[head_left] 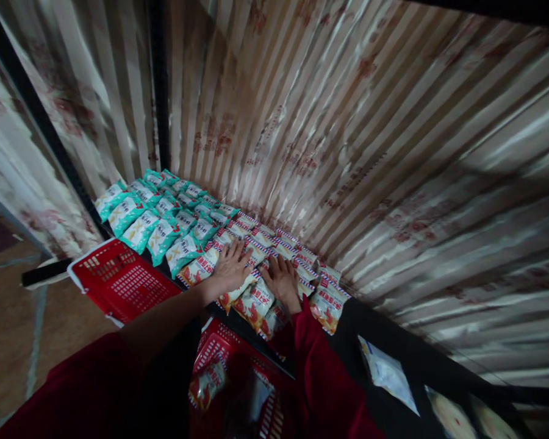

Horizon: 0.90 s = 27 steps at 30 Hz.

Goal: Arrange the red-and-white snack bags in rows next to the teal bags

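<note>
My left hand [231,267] lies flat with fingers spread on a row of red-and-white snack packets [256,299] laid out on a dark shelf [370,323]. My right hand [282,280] rests beside it, fingers stretched out over the same packets. Both arms wear red sleeves. To the left of the red packets stand several teal-and-white snack packets [139,228] in rows. Neither hand grips a packet.
A red plastic basket [121,280] sits to the left below the shelf. Another red basket [229,366] under my arms holds a few packets. A pale packet [387,372] lies on the shelf to the right. A striped curtain [348,152] hangs behind.
</note>
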{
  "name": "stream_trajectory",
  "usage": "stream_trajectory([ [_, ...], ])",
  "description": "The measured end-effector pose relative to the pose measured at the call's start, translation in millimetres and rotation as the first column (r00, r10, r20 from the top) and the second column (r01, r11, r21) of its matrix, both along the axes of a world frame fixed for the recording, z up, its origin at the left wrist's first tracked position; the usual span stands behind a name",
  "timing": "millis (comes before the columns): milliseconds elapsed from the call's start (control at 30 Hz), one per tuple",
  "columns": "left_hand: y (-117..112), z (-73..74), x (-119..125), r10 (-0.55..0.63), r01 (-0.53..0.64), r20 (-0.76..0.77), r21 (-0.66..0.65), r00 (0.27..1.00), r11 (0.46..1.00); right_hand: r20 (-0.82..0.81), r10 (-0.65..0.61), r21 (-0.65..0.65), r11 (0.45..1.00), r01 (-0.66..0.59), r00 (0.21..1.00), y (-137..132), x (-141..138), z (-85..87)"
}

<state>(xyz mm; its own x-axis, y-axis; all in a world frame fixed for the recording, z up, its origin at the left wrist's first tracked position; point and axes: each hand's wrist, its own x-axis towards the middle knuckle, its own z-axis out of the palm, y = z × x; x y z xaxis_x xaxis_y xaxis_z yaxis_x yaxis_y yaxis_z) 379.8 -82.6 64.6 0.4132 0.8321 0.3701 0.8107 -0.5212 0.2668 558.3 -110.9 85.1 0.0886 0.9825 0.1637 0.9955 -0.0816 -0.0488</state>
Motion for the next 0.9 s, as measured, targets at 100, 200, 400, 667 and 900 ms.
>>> stream_trajectory([
  [100,4.6,-3.5,0.4,-0.023,0.023,-0.005,-0.012,1.0,1.0,-0.01,-0.014,-0.035,0.999,0.014,1.0,-0.8,-1.6,-3.9],
  [200,5.8,-6.9,1.7,-0.027,0.027,0.0,-0.035,1.0,0.999,-0.008,-0.004,-0.051,0.999,0.004,1.0,-3.2,-0.9,-5.0],
  [400,3.7,-8.9,1.9,-0.041,0.041,0.004,-0.033,0.999,0.999,0.019,-0.023,-0.091,0.995,0.025,1.0,-5.4,-3.1,-5.8],
  [667,0.2,-9.4,2.8,-0.037,0.035,-0.033,-0.063,0.999,0.997,0.057,-0.015,-0.091,0.996,0.02,0.998,-10.2,-4.2,-10.8],
  [900,2.1,-6.9,4.1,-0.031,0.021,-0.077,-0.128,0.997,0.992,0.042,-0.039,-0.105,0.994,0.043,0.998,-13.9,-9.3,-4.6],
])
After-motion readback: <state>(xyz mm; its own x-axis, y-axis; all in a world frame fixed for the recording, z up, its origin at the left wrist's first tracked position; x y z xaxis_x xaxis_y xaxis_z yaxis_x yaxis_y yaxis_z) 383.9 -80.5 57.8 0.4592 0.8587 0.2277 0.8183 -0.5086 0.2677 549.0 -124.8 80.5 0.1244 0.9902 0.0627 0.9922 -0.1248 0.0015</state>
